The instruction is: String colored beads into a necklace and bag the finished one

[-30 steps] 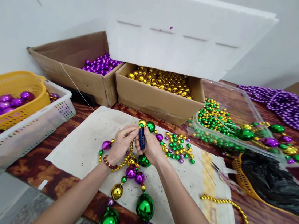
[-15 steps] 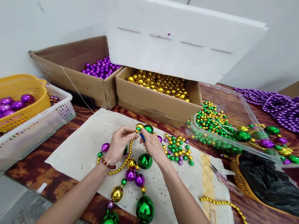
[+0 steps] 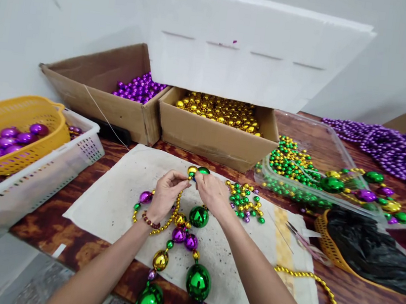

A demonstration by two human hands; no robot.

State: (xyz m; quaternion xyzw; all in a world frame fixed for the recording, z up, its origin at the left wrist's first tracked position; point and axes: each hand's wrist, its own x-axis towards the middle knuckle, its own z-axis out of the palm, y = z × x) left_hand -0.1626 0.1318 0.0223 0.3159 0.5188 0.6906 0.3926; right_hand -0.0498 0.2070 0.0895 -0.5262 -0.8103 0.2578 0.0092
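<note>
Both my hands meet over a white cloth (image 3: 107, 194), at the top of a bead necklace (image 3: 198, 282) of large green, gold and purple balls. My left hand (image 3: 165, 194) is closed, thumb and fingers pinching the end of a gold bead strand (image 3: 178, 203) that curves down beside the wrist. Pressed close to it, my right hand (image 3: 212, 193) is closed around a small blue tool, now almost wholly hidden by the fingers. A gold ball (image 3: 192, 169) and a green ball (image 3: 204, 170) lie just beyond the fingertips. Loose small beads (image 3: 245, 200) are scattered right of my right hand.
Cardboard boxes of purple beads (image 3: 140, 88) and gold beads (image 3: 219, 110) stand behind the cloth. Baskets (image 3: 73, 175) are at left. A clear plastic tub (image 3: 316, 199), scissors (image 3: 302, 237) and a basket with a black bag (image 3: 366, 248) are at right.
My right fingers have curled further over the blue tool, which showed more clearly before. Both hands stay at the same spot on the necklace. The view has shifted slightly.
</note>
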